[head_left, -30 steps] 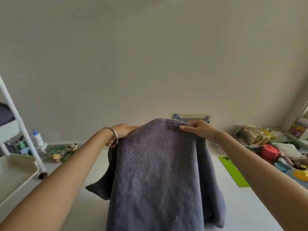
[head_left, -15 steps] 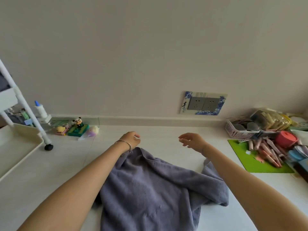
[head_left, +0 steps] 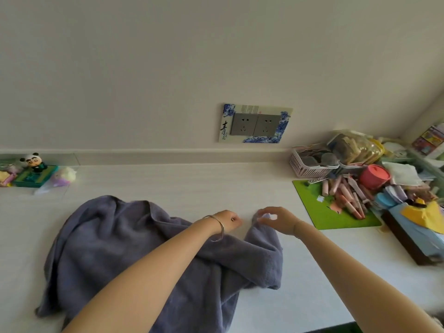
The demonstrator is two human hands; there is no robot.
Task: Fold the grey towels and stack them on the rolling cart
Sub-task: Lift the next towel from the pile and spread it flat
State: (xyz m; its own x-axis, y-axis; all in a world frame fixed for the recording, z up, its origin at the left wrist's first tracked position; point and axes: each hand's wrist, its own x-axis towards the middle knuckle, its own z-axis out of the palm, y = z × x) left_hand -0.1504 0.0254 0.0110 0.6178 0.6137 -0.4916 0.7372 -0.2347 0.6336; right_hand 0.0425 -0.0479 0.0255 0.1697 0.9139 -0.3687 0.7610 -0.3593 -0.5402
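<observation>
Fluffy matt cloth towel (head_left: 108, 248) on smooth matt white tabletop (head_left: 168, 183).

Both our bare forearms reach forward from the bottom edge and converge toward the middle, the hands close together but not touching. Our left hand (head_left: 227, 220) shows us its back, fingers curled under in a loose fist (what they hold, if anything, we cannot see), with a thin silver bangle (head_left: 219, 228) round the wrist. Our right hand (head_left: 278, 219) is turned palm down, thumb and bent fingertips (head_left: 264, 221) pinching a raised corner of the grey towel (head_left: 120, 248).
</observation>
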